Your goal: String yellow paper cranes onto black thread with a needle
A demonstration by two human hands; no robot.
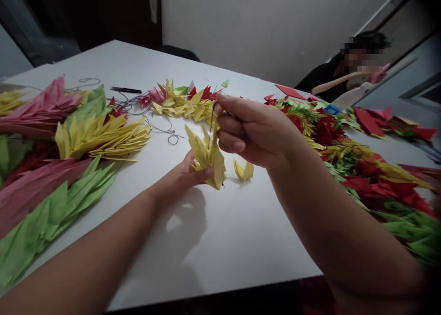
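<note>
- the bunch of yellow paper cranes (206, 156) is held just above the white table (213, 246), between both hands, so that's the main thing here
- left hand (179, 177): it's kept low, with the fingers (201, 173) closed around the underside of the bunch, gripping it
- right hand (255, 131): it's raised over the bunch, with the fingertips (220, 99) pinched shut on a thin dark needle (211, 126), and the needle is seen running down into the top of the bunch
- a single yellow paper crane (244, 171) is left lying on the table just beside the bunch
- loops of dark thread (172, 139) are strewn across the table, left of the hands, and black-handled scissors (126, 90) are laid near the far side
- long strung rows of yellow, pink and green paper cranes (99, 138) are piled along the left side
- a heap of red, green and yellow paper cranes (372, 177) is spread along the right side, with a small blue piece (332, 109) mixed in, too small to tell what it is
- a pink paper piece (379, 74) is held up by a co-worker's hand at the far right
</note>
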